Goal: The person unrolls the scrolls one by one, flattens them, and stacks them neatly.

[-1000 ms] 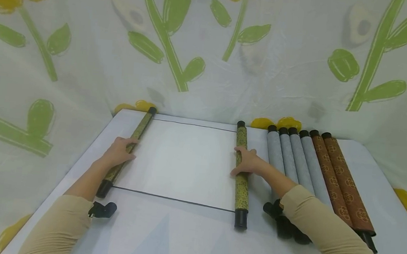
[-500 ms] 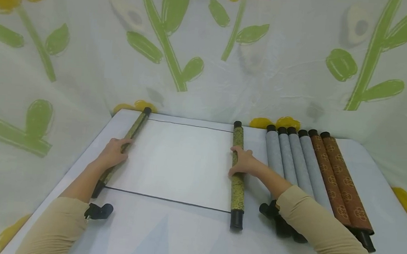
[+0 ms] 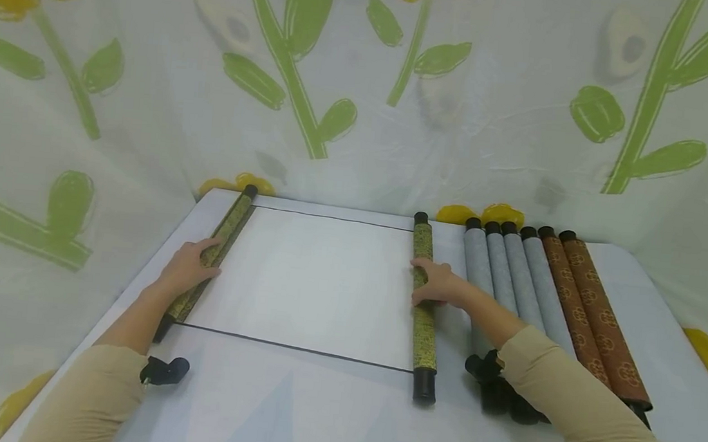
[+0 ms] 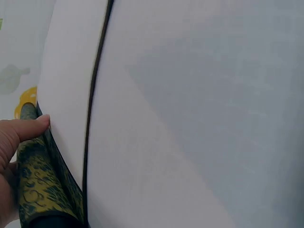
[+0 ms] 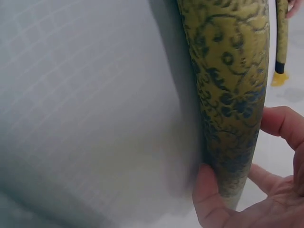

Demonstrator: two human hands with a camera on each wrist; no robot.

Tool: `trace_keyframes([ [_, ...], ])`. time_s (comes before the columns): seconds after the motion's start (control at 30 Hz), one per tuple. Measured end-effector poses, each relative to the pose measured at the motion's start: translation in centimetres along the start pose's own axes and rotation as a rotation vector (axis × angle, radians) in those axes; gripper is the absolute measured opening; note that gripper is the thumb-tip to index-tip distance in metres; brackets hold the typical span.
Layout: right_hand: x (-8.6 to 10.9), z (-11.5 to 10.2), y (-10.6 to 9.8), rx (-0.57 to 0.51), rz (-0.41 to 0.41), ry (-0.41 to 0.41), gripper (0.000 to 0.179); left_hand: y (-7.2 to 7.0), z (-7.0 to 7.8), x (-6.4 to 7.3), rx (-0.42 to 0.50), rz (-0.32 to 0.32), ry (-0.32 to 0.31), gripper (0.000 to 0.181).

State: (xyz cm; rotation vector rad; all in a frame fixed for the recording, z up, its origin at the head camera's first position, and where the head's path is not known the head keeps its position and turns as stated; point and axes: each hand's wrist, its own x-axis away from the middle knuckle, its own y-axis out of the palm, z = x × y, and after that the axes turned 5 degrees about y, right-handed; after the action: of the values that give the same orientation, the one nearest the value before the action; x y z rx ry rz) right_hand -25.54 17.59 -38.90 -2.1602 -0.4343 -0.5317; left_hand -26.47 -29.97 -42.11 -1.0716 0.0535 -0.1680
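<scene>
A hanging scroll [image 3: 318, 280] lies partly unrolled on the table, its blank white paper edged with dark lines. My left hand [image 3: 187, 267] grips the left roll [image 3: 228, 228], which has yellow-green patterned backing and black end knobs. The right roll [image 3: 424, 337] is held by my right hand [image 3: 443, 283], thumb on one side and fingers on the other. In the left wrist view, the thumb of the left hand [image 4: 19, 133] lies across the patterned roll [image 4: 40, 180]. Close up in the right wrist view, the fingers of the right hand [image 5: 285, 204] curve about the roll [image 5: 228, 57].
Several rolled grey scrolls [image 3: 515, 275] lie side by side to the right, partly under my right forearm. Beside them are two brown flower-patterned scrolls [image 3: 599, 316]. Behind the white table [image 3: 252, 407] hangs a curtain [image 3: 491, 148] printed with plants.
My left hand and the left roll have moved left, so more blank paper shows between the two rolls. The right hand still holds its roll, nearly in place.
</scene>
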Motion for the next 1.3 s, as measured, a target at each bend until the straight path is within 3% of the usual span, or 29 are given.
trace_keyframes([
  [0.23,0.7,0.4,-0.3,0.01,-0.017,0.002,0.081,0.1,-0.3,0.1,-0.014,0.003,0.042,0.054],
  [0.43,0.7,0.7,-0.1,0.09,0.056,-0.045,0.084,-0.2,-0.7,0.0,-0.022,0.031,0.067,0.055],
  [0.67,0.7,1.2,-0.3,0.099,0.113,-0.042,0.084,-0.4,-1.0,0.0,-0.04,0.03,0.071,0.057],
  [0.87,0.6,1.4,-0.7,0.063,0.073,-0.008,0.08,-0.5,-0.8,0.3,-0.049,0.009,0.044,0.052],
  [1.07,1.0,1.4,-1.1,0.078,0.021,0.017,0.073,-0.6,-0.6,0.5,-0.058,0.003,0.055,0.051],
  [1.3,0.8,1.3,-0.9,0.118,0.04,-0.021,0.079,-0.8,-0.8,0.4,-0.044,0.02,0.078,0.049],
])
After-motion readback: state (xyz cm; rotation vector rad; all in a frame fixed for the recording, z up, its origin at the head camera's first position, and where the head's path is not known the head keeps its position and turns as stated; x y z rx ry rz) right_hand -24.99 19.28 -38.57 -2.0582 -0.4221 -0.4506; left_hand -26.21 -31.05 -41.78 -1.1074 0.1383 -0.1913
